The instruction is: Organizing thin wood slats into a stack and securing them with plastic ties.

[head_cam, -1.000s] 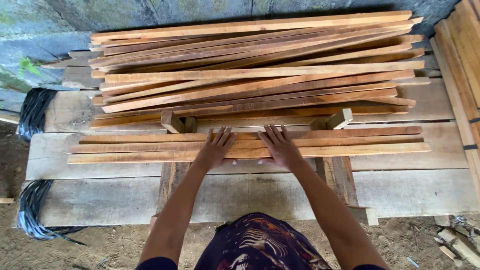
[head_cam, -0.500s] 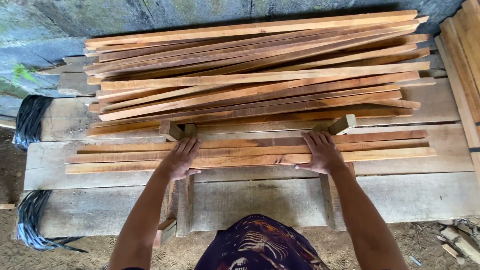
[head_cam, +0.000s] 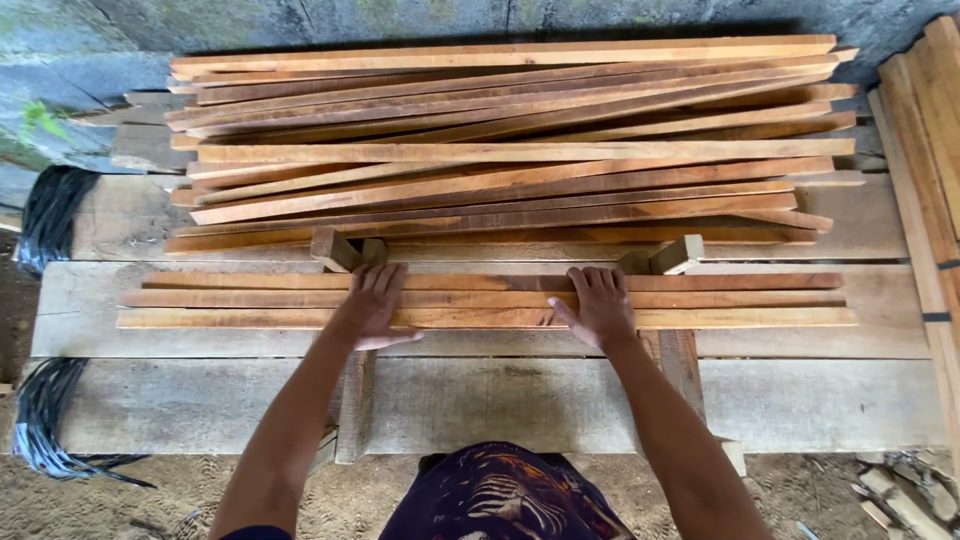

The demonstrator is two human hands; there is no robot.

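Observation:
Three long reddish wooden slats (head_cam: 760, 299) lie side by side across a grey plank bench (head_cam: 520, 400). My left hand (head_cam: 370, 305) rests flat on them left of the middle, fingers spread. On the same slats right of the middle lies my right hand (head_cam: 600, 305), also flat. Neither hand grips anything. Behind the slats two short wooden blocks (head_cam: 335, 250) (head_cam: 678, 254) stick up from cross pieces beneath. A big loose pile of similar slats (head_cam: 510, 140) lies beyond, against the wall.
More slats (head_cam: 930, 150) are stacked along the right edge. Black cable bundles (head_cam: 50, 215) (head_cam: 45, 420) hang at the bench's left end. A grey concrete wall (head_cam: 300, 20) runs behind. Sandy ground and wood scraps (head_cam: 900, 495) lie below the bench.
Both hands started close together at the slats' middle and slid apart, left hand leftward, right hand rightward. They still lie flat on the three slats.

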